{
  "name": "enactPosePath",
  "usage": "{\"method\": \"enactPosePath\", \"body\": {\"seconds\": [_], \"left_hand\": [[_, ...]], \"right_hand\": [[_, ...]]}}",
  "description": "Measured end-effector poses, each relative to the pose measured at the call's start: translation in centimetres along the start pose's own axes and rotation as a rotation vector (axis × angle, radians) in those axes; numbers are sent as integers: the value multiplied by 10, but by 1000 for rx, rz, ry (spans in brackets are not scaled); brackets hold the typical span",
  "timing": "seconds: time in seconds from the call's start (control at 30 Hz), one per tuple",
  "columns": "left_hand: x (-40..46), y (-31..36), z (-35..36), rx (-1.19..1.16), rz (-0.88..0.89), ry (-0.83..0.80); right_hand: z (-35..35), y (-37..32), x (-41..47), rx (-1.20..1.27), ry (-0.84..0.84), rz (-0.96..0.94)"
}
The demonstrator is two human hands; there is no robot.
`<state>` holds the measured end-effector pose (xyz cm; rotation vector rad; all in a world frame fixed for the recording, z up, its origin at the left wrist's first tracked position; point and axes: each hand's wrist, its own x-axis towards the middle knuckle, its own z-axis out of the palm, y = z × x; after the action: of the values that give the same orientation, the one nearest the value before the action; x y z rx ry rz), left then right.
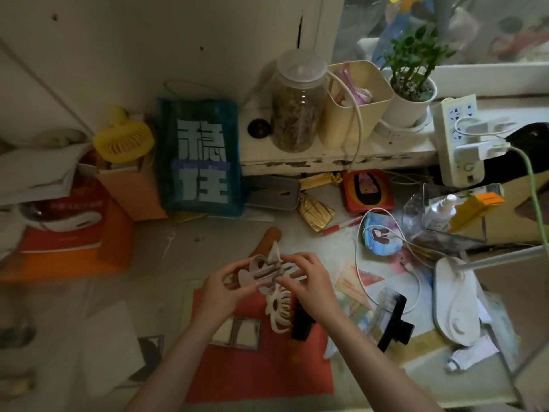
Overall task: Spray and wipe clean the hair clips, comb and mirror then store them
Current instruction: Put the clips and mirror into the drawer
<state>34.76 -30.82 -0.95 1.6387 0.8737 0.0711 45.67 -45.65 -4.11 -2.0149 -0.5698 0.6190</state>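
1. Above the far edge of the red mat (pixel 255 373), the left hand (pixel 221 288) grips the near-left end of a pale hair clip (pixel 266 275), fingers curled round it; the clip is lifted off the mat and touches nothing else.
2. Across the clip from it, the right hand (pixel 309 281) pinches the right end, thumb and fingertips closed on the teeth side. Both hands are equally near, one at each end.
3. The clip's long axis runs roughly left to right between the two grips, tilted a little up toward the right; its teeth point right and slightly away from the person.
4. On the mat under the left wrist lies the small folding mirror (pixel 236 331), open and flat.
5. Just right of the mirror, below the held clip, a cream claw clip (pixel 277 310) lies with its long axis pointing away from the person; a black clip (pixel 301 319) lies touching its right side.
6. Beyond the mat's far edge, behind the held clip, a brown comb handle (pixel 267 239) points away and to the right.
7. Well right of the mat, the white spray bottle (pixel 442 211) stands upright in a clear box, nearer the right hand, so I judge that hand would fetch it.
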Motion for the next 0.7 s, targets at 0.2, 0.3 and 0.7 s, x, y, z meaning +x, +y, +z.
{"method": "enactPosePath", "body": {"seconds": [0.2,0.3,0.7], "left_hand": [[-10,-21,-29,0,-3,100],[-13,-29,-36,-7,4,130],[-20,-48,-52,-44,11,153]], "right_hand": [[10,3,5,97,-26,215],[17,13,19,-22,20,326],[56,24,45,-165,215,551]]}}
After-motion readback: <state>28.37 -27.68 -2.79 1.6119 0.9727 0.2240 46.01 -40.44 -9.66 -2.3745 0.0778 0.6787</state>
